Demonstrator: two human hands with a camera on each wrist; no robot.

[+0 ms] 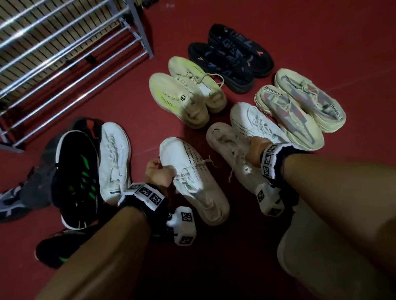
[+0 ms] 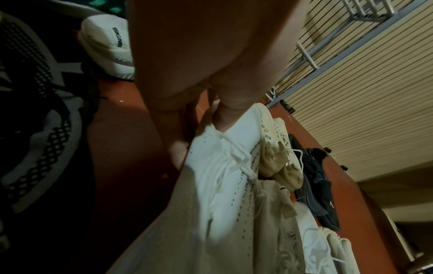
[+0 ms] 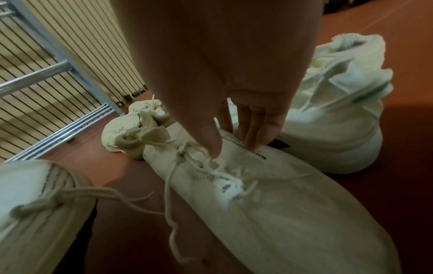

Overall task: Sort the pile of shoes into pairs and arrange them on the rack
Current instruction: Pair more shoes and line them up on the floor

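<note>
My left hand [image 1: 160, 172] grips the side of a white shoe with dotted black print [image 1: 191, 177], thumb on its top and fingers on its edge [image 2: 178, 151]. My right hand [image 1: 255, 144] grips a second white laced shoe [image 1: 234, 159] across its upper; in the right wrist view the thumb lies by the laces and the fingers [image 3: 257, 133] on the printed side of the shoe [image 3: 281, 213]. The two shoes lie side by side on the red floor, toes pointing away from me. The metal shoe rack [image 1: 138, 24] stands at the far left, its bars bare.
Three pairs stand beyond my hands: cream-yellow [image 1: 187, 91], black [image 1: 231, 56], cream with grey-red pattern [image 1: 301, 107]. A single white shoe with green trim [image 1: 254, 120] is beside my right hand. A pile at the left holds a black-green shoe [image 1: 76, 174], a white one [image 1: 114, 160] and a grey one [image 1: 5, 203].
</note>
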